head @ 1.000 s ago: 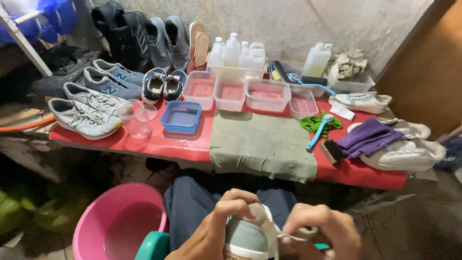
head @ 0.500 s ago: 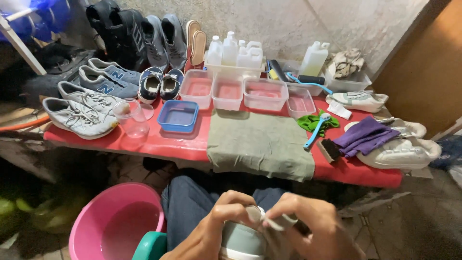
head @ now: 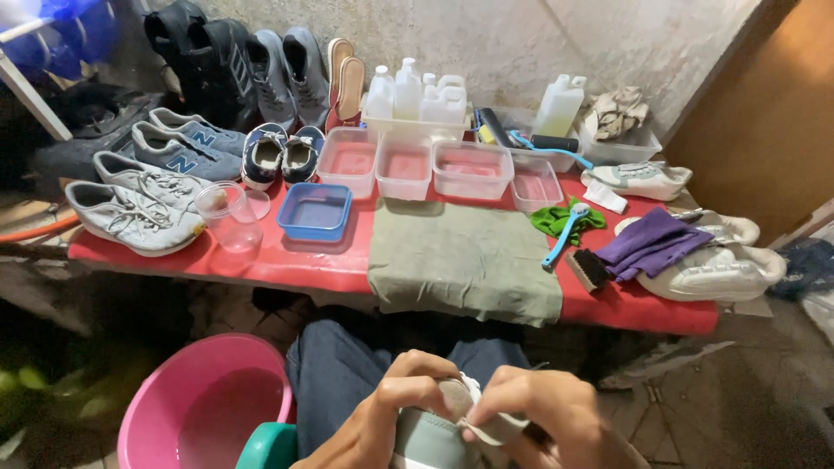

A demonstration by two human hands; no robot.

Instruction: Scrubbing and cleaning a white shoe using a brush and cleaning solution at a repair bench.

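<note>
Low in the frame, over the person's lap, the left hand [head: 395, 408] and the right hand [head: 543, 417] held 1 pale shoe [head: 434, 439] with a grey-green panel. The left fingers were curled and pressed over its upper edge; the right fingers were bent and pinched a pale strip at the shoe's top.

On the red table [head: 287, 265] stood 4 clear plastic tubs [head: 405, 165] in a row, their contents not discernible, 1 blue tub [head: 314, 211], which looked empty, and 1 clear cup [head: 228, 217]. Behind them, a tray held about 5 white bottles [head: 415, 94], and 1 white jug [head: 559, 104] stood apart to the right. 1 olive cloth [head: 465, 260] lay at the table's front edge, 1 blue brush [head: 565, 236] on a green rag [head: 552, 219], and 1 purple cloth [head: 647, 245] on white sneakers [head: 717, 274]. 1 pink basin [head: 204, 404] on the floor held a little water.
</note>
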